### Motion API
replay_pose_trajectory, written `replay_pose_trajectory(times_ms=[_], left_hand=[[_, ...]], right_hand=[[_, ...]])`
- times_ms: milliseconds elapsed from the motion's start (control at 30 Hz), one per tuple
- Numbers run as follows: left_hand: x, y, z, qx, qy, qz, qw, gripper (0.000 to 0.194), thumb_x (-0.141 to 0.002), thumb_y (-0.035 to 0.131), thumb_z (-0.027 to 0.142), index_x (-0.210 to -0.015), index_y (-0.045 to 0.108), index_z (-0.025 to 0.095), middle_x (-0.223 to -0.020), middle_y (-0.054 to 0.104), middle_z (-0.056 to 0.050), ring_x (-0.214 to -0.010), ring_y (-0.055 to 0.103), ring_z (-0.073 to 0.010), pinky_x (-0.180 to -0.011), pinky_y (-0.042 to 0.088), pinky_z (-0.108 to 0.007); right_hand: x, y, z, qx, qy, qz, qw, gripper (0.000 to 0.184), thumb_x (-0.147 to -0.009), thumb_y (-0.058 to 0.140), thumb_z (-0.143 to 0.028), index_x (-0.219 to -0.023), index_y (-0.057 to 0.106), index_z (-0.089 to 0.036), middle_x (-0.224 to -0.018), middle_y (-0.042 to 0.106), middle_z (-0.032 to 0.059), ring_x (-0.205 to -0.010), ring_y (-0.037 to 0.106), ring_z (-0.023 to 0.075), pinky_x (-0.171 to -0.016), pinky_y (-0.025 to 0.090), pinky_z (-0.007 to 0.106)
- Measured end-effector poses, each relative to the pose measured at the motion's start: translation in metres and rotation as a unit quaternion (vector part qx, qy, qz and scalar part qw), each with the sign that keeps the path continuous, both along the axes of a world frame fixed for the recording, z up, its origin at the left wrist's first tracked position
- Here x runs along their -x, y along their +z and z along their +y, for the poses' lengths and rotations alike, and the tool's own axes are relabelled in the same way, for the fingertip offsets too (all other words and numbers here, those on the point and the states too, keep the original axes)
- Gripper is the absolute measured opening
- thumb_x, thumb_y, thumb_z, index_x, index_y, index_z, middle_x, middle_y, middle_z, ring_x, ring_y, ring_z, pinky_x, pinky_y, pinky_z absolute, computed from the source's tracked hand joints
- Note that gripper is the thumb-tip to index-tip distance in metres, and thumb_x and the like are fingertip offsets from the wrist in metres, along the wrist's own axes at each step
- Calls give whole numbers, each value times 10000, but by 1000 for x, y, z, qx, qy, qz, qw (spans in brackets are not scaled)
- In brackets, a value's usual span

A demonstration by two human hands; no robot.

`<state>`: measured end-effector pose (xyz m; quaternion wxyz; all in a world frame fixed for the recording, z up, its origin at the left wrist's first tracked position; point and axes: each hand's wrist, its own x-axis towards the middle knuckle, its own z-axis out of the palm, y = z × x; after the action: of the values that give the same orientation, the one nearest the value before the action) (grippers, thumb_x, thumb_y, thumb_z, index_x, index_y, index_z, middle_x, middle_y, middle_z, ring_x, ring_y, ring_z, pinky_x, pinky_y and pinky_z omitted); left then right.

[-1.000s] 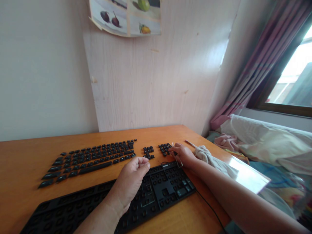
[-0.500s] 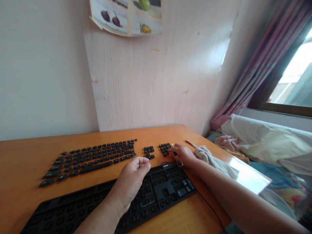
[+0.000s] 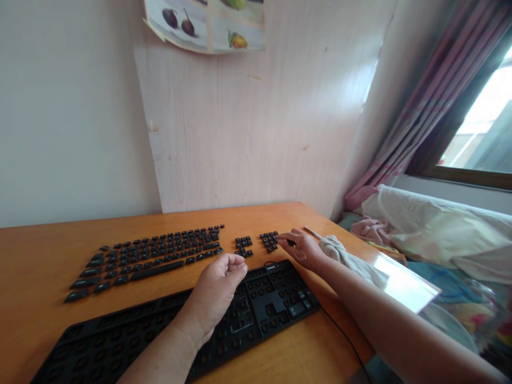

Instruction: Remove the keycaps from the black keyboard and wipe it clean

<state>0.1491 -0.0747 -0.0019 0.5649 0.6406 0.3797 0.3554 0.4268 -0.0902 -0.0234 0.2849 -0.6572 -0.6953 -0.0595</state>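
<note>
The black keyboard [image 3: 266,306] lies tilted across the desk, most of its keycaps off and a few still on at its right end. Above its middle is my left hand [image 3: 222,280], fingers curled in a pinch; whatever they hold, if anything, is hidden. My right hand [image 3: 302,248] is past the keyboard's far right corner, closed on what looks like a wire keycap puller [image 3: 300,256] with a black part. Its fingertips are beside the small block of loose number-pad keycaps [image 3: 269,241]. Further left sit a small keycap cluster [image 3: 243,242] and a large keycap layout [image 3: 160,253].
A grey cloth [image 3: 352,261] and a thin stick [image 3: 312,232] lie right of my right hand. The keyboard cable [image 3: 344,333] runs off the near right. A shiny clear sheet [image 3: 408,280] overhangs the desk's right edge, near bedding [image 3: 440,229]. The wall stands behind.
My right hand has lifted slightly and shifted off the number-pad keycaps, and the puller's wire loop has swung up against the palm. My left hand keeps its pose. The view tips slightly.
</note>
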Motion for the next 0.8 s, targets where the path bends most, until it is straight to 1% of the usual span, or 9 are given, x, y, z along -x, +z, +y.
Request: replay_pose_trajectory(times_ms=[67, 133, 233, 300, 400, 467, 533, 667, 800], left_hand=[[0, 0, -1, -12, 0, 6, 1000, 381, -740, 634, 455, -974, 642, 155, -917, 667, -73, -899, 587, -209, -855, 423, -330], [-1, 1, -1, -22, 1, 10, 1000, 372, -736, 637, 454, -958, 641, 155, -902, 666, -68, -896, 589, -211, -859, 420, -332], [-1, 1, -1, -31, 0, 17, 999, 370, -729, 643, 461, -940, 648, 157, -899, 672, -65, -907, 597, -215, -873, 413, -330], [-1, 0, -1, -43, -2, 22, 999, 370, -735, 638, 466, -942, 654, 160, -901, 676, -62, -905, 602, -213, -874, 412, -328], [-2, -2, -1, -60, -3, 26, 998, 371, -734, 637, 463, -946, 660, 160, -903, 683, -65, -893, 609, -213, -866, 419, -332], [-2, -3, -1, -64, -2, 27, 998, 372, -728, 643, 462, -945, 660, 160, -907, 688, -67, -889, 613, -216, -860, 424, -333], [-3, -3, -1, -65, 0, 30, 997, 371, -719, 651, 464, -935, 660, 162, -906, 692, -66, -881, 617, -218, -850, 427, -330], [-4, -1, -3, -69, 3, 26, 997, 355, -705, 664, 454, -904, 659, 160, -892, 695, -68, -852, 621, -216, -821, 433, -318], [-4, 0, -4, -89, -4, 30, 996, 317, -731, 639, 431, -891, 654, 157, -873, 695, -69, -831, 622, -211, -816, 434, -320]], right_hand=[[4, 7, -4, -10, 6, 29, 1000, 276, -901, 481, -350, -982, 706, -211, -850, 664, 43, -759, 591, 153, -697, 424, 256], [10, 16, -10, -19, -1, 59, 998, 238, -887, 477, -325, -910, 684, -212, -841, 679, 22, -770, 593, 148, -702, 429, 251], [22, 28, -21, -30, -40, 102, 993, 164, -846, 513, -342, -818, 620, -221, -708, 624, -23, -642, 535, 123, -592, 401, 230], [31, 35, -31, -11, -42, 131, 990, 162, -810, 560, -372, -755, 581, -221, -634, 563, -40, -591, 496, 113, -538, 375, 220], [43, 42, -50, 36, -15, 180, 983, 236, -787, 597, -443, -725, 576, -216, -570, 504, -47, -534, 448, 101, -482, 339, 214], [51, 44, -64, 48, -14, 218, 975, 293, -795, 588, -497, -745, 590, -208, -557, 505, -43, -500, 421, 96, -447, 310, 216], [56, 42, -77, 50, -17, 233, 971, 329, -809, 573, -519, -740, 594, -198, -550, 515, -36, -480, 411, 93, -432, 299, 219], [62, 35, -95, 41, -32, 211, 976, 353, -835, 546, -515, -679, 558, -198, -575, 508, -21, -517, 426, 107, -454, 324, 229], [64, 29, -105, 32, -60, 180, 981, 346, -847, 530, -502, -665, 529, -207, -587, 490, -19, -541, 431, 122, -485, 346, 246]])
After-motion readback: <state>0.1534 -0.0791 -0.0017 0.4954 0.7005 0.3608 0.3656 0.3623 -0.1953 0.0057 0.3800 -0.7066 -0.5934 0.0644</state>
